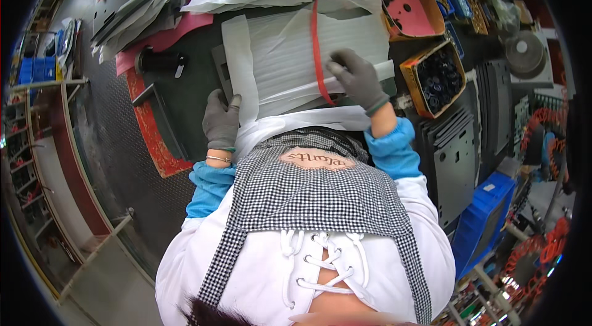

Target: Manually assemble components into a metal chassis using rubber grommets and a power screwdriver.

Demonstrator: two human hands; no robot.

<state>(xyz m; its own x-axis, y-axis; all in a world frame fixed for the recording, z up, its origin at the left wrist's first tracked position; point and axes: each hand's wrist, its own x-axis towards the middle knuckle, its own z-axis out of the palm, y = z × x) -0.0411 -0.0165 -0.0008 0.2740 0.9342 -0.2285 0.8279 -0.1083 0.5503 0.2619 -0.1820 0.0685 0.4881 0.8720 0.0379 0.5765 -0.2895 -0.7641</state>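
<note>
White foam wrapping sheet (287, 48) lies in front of me over flat stacked pieces, its left edge folded into a band. A thin red strap (316, 36) runs across the sheet from the far side toward me. My left hand (222, 119), in a grey glove, is at the sheet's near left edge, thumb apart from the fingers and nothing visibly held. My right hand (357, 79), gloved alike, hovers over or rests on the sheet's right part, just right of the strap. Its fingers are bent and slightly apart, with nothing visible in them.
Yellow boxes stand at the right, one with black round parts (438, 79), one lined with pink (410, 11). Dark metal plates (456, 159) and a blue crate (484, 221) are nearer right. At left lie a black cylinder (157, 62) and foam-wrapped panels (132, 5).
</note>
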